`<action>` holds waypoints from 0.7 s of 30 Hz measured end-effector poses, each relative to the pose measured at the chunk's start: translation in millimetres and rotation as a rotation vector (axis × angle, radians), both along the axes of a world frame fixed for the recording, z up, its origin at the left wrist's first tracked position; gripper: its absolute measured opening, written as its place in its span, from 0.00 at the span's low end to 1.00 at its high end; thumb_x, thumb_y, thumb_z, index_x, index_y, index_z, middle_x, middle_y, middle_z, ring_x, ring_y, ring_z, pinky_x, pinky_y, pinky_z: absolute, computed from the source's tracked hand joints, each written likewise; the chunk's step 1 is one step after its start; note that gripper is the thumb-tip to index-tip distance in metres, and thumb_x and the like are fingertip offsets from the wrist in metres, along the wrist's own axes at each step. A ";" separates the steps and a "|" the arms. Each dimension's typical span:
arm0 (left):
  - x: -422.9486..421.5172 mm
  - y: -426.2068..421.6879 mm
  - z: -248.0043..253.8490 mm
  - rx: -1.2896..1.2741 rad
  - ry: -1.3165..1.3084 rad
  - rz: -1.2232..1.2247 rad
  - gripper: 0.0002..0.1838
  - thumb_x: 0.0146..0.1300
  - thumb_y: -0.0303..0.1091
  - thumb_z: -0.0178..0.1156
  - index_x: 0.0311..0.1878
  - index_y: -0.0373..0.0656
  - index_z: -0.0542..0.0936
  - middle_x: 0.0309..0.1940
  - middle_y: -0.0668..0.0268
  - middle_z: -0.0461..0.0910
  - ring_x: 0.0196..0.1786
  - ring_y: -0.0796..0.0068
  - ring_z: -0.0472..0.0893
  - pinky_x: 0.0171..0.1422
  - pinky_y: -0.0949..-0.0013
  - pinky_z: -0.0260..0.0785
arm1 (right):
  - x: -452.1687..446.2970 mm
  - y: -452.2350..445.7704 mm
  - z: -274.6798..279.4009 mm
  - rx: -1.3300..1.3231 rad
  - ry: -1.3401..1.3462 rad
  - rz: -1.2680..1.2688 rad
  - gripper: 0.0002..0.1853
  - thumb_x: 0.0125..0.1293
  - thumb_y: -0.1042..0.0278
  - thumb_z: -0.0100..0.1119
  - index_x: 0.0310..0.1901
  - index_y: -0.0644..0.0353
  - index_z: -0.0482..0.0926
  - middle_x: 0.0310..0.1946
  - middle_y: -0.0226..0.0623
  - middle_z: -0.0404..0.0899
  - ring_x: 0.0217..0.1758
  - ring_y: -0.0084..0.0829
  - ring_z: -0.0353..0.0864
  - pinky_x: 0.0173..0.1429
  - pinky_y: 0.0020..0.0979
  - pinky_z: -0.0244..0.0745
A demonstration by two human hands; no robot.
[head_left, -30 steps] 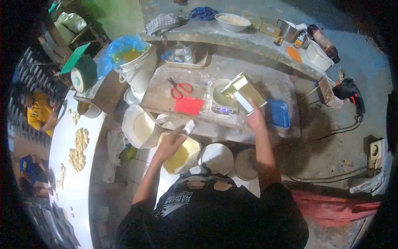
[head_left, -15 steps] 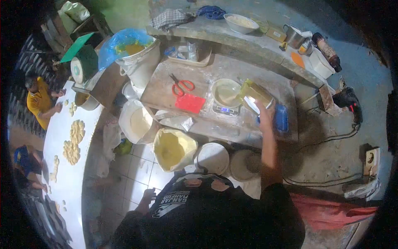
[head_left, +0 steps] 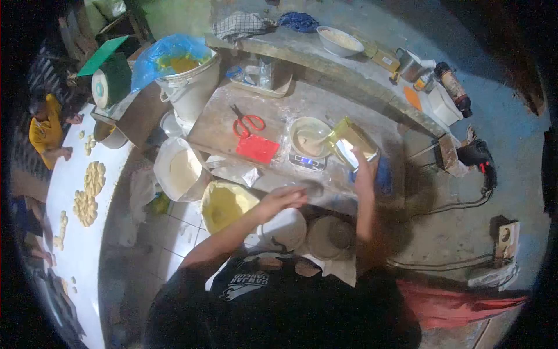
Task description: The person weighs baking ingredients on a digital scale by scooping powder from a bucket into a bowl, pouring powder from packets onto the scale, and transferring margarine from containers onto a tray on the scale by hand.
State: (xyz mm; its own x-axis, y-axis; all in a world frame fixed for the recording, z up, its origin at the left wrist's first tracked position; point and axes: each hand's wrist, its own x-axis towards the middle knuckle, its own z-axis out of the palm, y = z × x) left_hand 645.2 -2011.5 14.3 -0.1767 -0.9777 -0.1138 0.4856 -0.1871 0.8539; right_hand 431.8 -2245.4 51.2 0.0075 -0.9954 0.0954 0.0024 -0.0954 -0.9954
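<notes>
In my right hand (head_left: 365, 166) is a gold packet (head_left: 356, 139) with a shiny silver side, tilted so its open end leans over the rim of a bowl (head_left: 303, 129). Pale powder lies in the bowl, and a whitish streak shows near the packet's mouth. Beneath the bowl is a digital scale (head_left: 308, 161) with a lit display. My left hand (head_left: 286, 199) is held out over the table's front edge, slightly blurred, its fingers stretched and holding nothing that I can see. A blue item (head_left: 381, 176) lies behind my right hand.
Red-handled scissors (head_left: 249, 123) and a red sheet (head_left: 257, 149) lie left of the scale. Below stand a powder-filled sack (head_left: 181, 174), a yellow-lined container (head_left: 226, 206) and a lidded bucket (head_left: 283, 228). Dough pieces (head_left: 87, 192) cover part of a white table, where other people work.
My left hand has risen from beside my body to the table's front edge. The packet stays in my right hand, tilted at the bowl. The whole view has shifted slightly.
</notes>
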 end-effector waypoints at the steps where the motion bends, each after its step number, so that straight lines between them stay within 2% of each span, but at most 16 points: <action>1: -24.4 -32.2 8.9 -0.061 0.155 -0.012 0.36 0.69 0.52 0.58 0.72 0.41 0.63 0.68 0.59 0.68 0.67 0.68 0.70 0.72 0.61 0.62 | 0.7 1.1 2.5 0.019 0.009 0.000 0.29 0.60 0.60 0.68 0.59 0.66 0.72 0.49 0.41 0.78 0.50 0.31 0.78 0.51 0.29 0.73; 2: -44.9 -64.6 8.9 0.016 0.253 -0.008 0.35 0.69 0.53 0.56 0.72 0.42 0.63 0.67 0.60 0.68 0.67 0.68 0.70 0.71 0.60 0.63 | 3.8 3.8 6.0 0.036 -0.070 0.082 0.27 0.61 0.58 0.66 0.58 0.66 0.73 0.47 0.39 0.78 0.48 0.30 0.78 0.47 0.29 0.74; 4: -74.8 -119.3 11.4 0.079 0.373 -0.015 0.34 0.70 0.53 0.55 0.72 0.43 0.62 0.67 0.60 0.69 0.67 0.69 0.71 0.70 0.60 0.65 | 9.0 16.4 24.1 0.054 -0.068 0.021 0.26 0.59 0.63 0.68 0.57 0.65 0.73 0.44 0.37 0.78 0.49 0.29 0.78 0.49 0.29 0.74; 5: -85.5 -142.5 16.9 0.105 0.487 0.066 0.31 0.71 0.53 0.54 0.69 0.44 0.65 0.65 0.60 0.71 0.64 0.69 0.73 0.69 0.59 0.66 | 19.7 32.0 45.9 0.012 -0.131 0.017 0.25 0.59 0.64 0.68 0.56 0.64 0.74 0.44 0.36 0.79 0.49 0.29 0.79 0.49 0.29 0.74; 6: -92.9 -160.0 19.9 0.140 0.600 0.145 0.29 0.71 0.53 0.53 0.67 0.44 0.67 0.63 0.61 0.73 0.62 0.68 0.75 0.68 0.58 0.68 | 16.0 25.3 39.7 0.035 -0.150 0.046 0.25 0.58 0.66 0.69 0.56 0.64 0.74 0.44 0.37 0.79 0.49 0.29 0.79 0.49 0.30 0.75; 7: -95.6 -173.8 20.3 0.137 0.619 0.138 0.29 0.71 0.53 0.53 0.67 0.44 0.67 0.63 0.61 0.73 0.62 0.68 0.75 0.68 0.58 0.68 | 10.8 16.0 28.2 0.062 -0.172 0.074 0.25 0.58 0.67 0.69 0.56 0.64 0.74 0.44 0.37 0.79 0.49 0.29 0.79 0.48 0.30 0.75; 9: -94.3 -195.2 22.2 -0.020 0.947 0.092 0.26 0.71 0.53 0.53 0.63 0.45 0.70 0.58 0.61 0.77 0.57 0.65 0.78 0.66 0.57 0.70 | 9.0 13.7 26.3 0.135 -0.203 0.106 0.24 0.59 0.69 0.68 0.56 0.65 0.73 0.47 0.37 0.79 0.49 0.29 0.80 0.52 0.31 0.76; 10: -94.4 -202.4 22.2 0.015 0.988 0.131 0.24 0.70 0.51 0.55 0.61 0.45 0.72 0.54 0.61 0.80 0.54 0.63 0.80 0.64 0.55 0.72 | 7.3 15.0 25.1 0.096 -0.213 0.103 0.24 0.60 0.69 0.68 0.57 0.65 0.73 0.47 0.37 0.79 0.50 0.29 0.80 0.53 0.31 0.76; 15: -100.8 -212.1 21.3 0.035 1.019 0.182 0.21 0.69 0.47 0.58 0.59 0.45 0.74 0.52 0.61 0.80 0.55 0.62 0.80 0.64 0.55 0.71 | 4.3 16.3 23.2 0.082 -0.245 0.080 0.26 0.60 0.69 0.69 0.59 0.65 0.72 0.50 0.38 0.79 0.51 0.30 0.80 0.54 0.31 0.76; 16: -102.2 -213.0 20.5 0.025 1.043 0.179 0.21 0.69 0.46 0.59 0.58 0.45 0.74 0.52 0.61 0.80 0.55 0.62 0.80 0.64 0.55 0.71 | 2.6 14.8 22.9 0.072 -0.218 0.118 0.30 0.59 0.69 0.69 0.61 0.65 0.69 0.53 0.40 0.77 0.54 0.32 0.78 0.57 0.32 0.73; 17: -103.1 -215.5 18.5 0.026 1.041 0.179 0.21 0.69 0.46 0.59 0.58 0.45 0.74 0.52 0.61 0.80 0.55 0.62 0.80 0.64 0.55 0.71 | 1.2 11.9 22.9 0.060 -0.190 0.158 0.33 0.58 0.69 0.70 0.64 0.64 0.66 0.57 0.42 0.75 0.57 0.33 0.76 0.61 0.33 0.71; 21: -103.1 -220.8 6.4 0.018 1.063 0.172 0.22 0.69 0.50 0.57 0.59 0.46 0.74 0.53 0.62 0.80 0.56 0.62 0.79 0.65 0.55 0.71 | -2.3 -2.2 3.9 0.049 -0.132 0.133 0.36 0.58 0.69 0.70 0.66 0.64 0.63 0.58 0.44 0.74 0.58 0.35 0.75 0.62 0.34 0.70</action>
